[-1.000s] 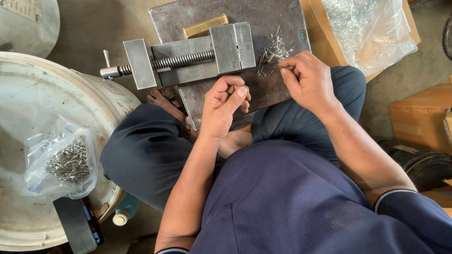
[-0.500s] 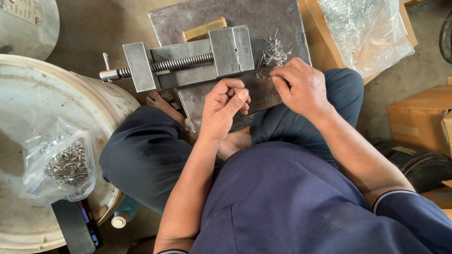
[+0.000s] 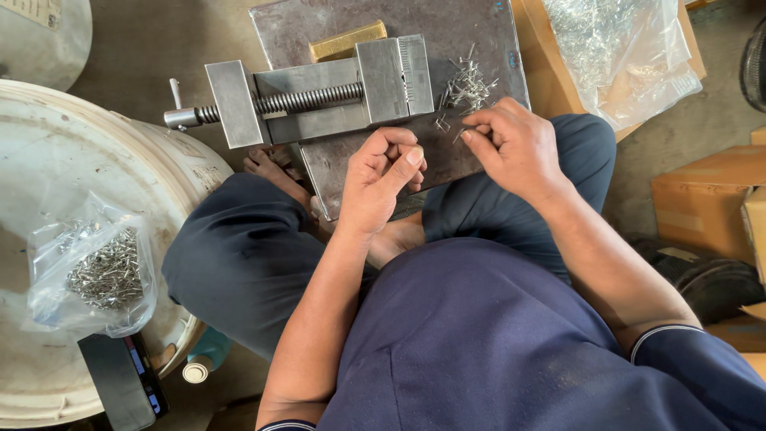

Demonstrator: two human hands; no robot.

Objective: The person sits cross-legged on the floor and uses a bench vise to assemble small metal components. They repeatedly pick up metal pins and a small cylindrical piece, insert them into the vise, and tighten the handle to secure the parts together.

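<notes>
Metal pins (image 3: 467, 84) are heaped on the steel plate (image 3: 479, 32) beside the vise (image 3: 319, 100). One is pinched by the right hand (image 3: 515, 148); the left hand (image 3: 383, 179) is curled, its contents hidden.

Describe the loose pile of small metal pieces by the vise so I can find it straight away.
Start at the dark steel plate across the person's lap. A grey vise lies on it; just right of the vise sits the loose pile of metal pieces, above the right hand. Unlike the bagged ones, it lies bare.
</notes>
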